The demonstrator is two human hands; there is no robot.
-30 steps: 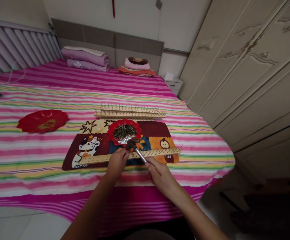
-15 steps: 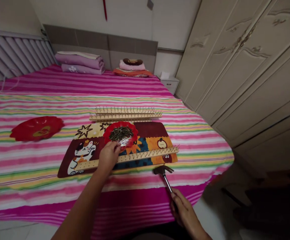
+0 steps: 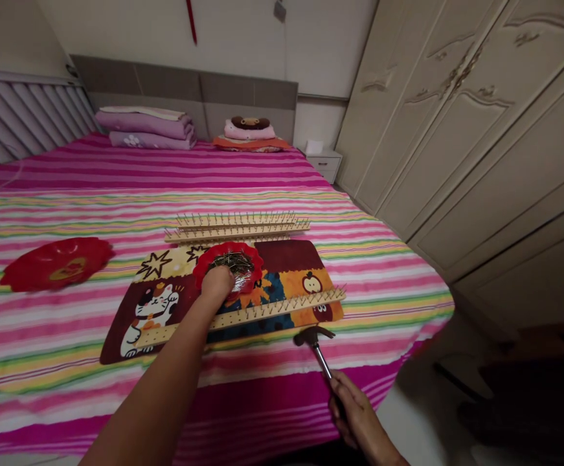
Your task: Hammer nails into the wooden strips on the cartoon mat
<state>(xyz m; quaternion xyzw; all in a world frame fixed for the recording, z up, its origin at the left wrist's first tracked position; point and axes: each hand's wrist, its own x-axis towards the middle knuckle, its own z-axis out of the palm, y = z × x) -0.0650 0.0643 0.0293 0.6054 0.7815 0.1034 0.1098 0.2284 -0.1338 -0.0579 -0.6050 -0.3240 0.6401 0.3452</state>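
On a striped bed, our hands work apart: left hand at nails on a red plate, right hand gripping a hammer near a studded wooden strip.

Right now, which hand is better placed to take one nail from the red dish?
Left, I judge: the left hand is over the nails in the red dish, while the right hand grips a hammer, further off.

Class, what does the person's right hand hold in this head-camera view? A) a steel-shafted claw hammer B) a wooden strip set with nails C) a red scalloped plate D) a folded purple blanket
A: the right hand is closed around the lower handle of the dark-headed, steel-shafted claw hammer.
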